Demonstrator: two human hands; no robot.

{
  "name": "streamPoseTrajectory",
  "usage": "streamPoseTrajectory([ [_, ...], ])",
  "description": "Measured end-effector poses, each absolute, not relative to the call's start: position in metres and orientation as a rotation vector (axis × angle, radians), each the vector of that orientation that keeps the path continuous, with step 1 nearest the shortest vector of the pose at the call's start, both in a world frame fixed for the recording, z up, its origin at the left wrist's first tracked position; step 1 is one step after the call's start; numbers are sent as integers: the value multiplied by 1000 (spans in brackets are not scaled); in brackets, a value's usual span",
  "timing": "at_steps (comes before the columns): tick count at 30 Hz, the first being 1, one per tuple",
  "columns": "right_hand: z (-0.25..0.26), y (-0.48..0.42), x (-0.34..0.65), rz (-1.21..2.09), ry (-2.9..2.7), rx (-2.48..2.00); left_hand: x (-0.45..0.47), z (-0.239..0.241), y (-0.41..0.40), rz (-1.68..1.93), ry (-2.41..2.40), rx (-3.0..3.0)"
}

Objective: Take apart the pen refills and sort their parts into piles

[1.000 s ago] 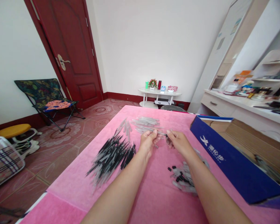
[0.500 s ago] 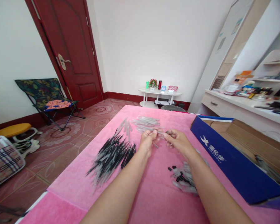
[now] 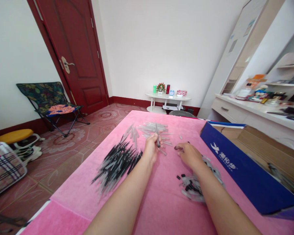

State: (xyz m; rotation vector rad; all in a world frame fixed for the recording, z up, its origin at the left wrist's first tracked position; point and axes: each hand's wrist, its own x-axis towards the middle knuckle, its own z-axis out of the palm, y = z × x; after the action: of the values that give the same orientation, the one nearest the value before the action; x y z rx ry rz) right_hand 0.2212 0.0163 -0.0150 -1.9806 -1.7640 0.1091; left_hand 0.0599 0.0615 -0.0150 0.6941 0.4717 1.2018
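My left hand (image 3: 152, 147) is closed around a thin grey and black pen part (image 3: 157, 135) that sticks up and away from the fist. It hovers between a big heap of black and grey pen parts (image 3: 117, 161) on the left and a smaller spread of clear tubes (image 3: 153, 128) farther back. My right hand (image 3: 189, 152) is lowered over the pink cloth (image 3: 161, 202), fingers curled, close to a pile of small grey and black caps (image 3: 193, 186) beside my right forearm. What the right fingers hold, if anything, is hidden.
An open blue cardboard box (image 3: 235, 163) stands along the table's right side. Beyond the table are a red door (image 3: 73, 55), a folding chair (image 3: 49, 101), a small white side table (image 3: 168, 98) and a white desk (image 3: 254, 112) at the right.
The two hands were joined on one pen part. They have drawn apart: the left keeps the part and has turned it upright, while the right has dropped toward the cap pile.
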Motion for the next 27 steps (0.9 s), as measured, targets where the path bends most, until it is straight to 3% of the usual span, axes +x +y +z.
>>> streamPoseTrajectory([
  [7, -15, 16, 226, 20, -1694, -2110, 63, -14, 58, 1140, 605, 836],
  [15, 0, 22, 231, 731, -753, -1189, 65, -11, 46, 1039, 722, 979],
  [27, 4, 20, 228, 781, -624, -1152, 72, -17, 44, 1003, 786, 1231],
])
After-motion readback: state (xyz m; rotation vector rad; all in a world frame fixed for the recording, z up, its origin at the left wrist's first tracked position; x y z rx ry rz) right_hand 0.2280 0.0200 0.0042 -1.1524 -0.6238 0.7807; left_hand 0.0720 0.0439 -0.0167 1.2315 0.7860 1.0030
